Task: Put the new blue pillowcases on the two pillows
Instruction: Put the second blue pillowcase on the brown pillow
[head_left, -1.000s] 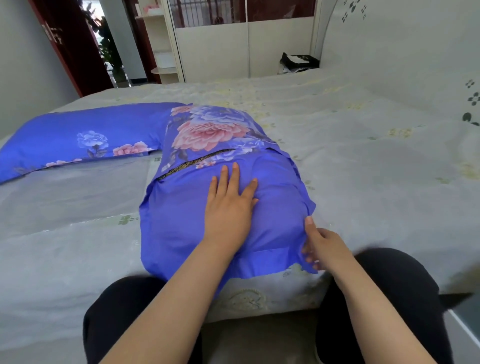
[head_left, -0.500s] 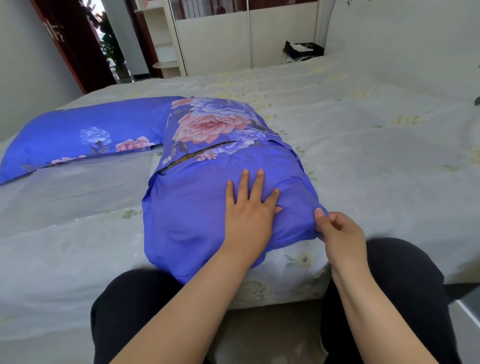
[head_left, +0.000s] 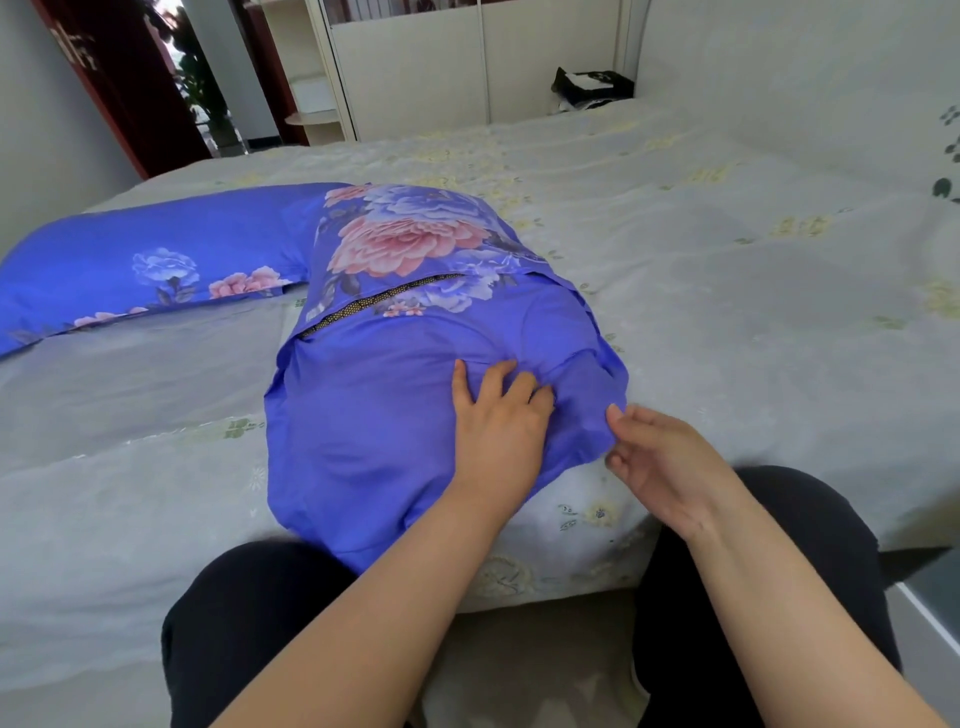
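The near pillow lies at the bed's near edge, in its blue pillowcase; left hand bunches the fabric, right hand seemingly pinches the corner; next, likely tug it square; the case opening stays hidden; the second pillow lies toward the left edge.
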